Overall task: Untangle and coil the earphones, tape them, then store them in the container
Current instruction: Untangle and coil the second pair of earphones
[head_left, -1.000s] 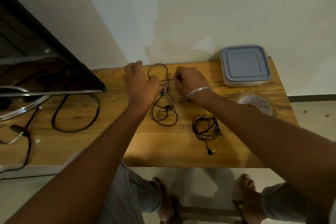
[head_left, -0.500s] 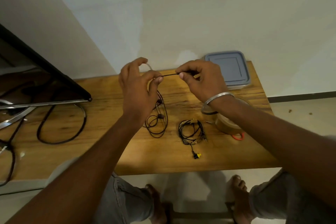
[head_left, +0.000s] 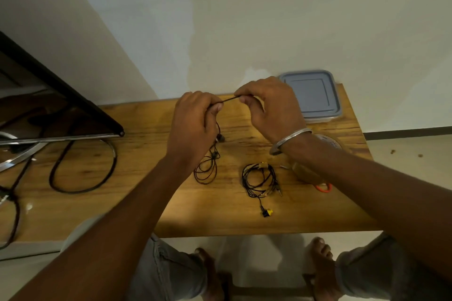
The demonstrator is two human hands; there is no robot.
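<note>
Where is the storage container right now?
Head view: the lidded grey container sits on the table at its far right corner by the wall, just behind the right hand, the tape roll nearer you.

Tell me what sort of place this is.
Probably a room in a home: a wooden table against a plain painted wall, a flat screen with loose cables, and bare feet on the floor.

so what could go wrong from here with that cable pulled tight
The left hand and right hand pinch the earphone cable taut between them; pulling harder may tighten a knot or strain the wire. Its loose loops trail on the table near the second earphone bundle and could snag it.
</note>
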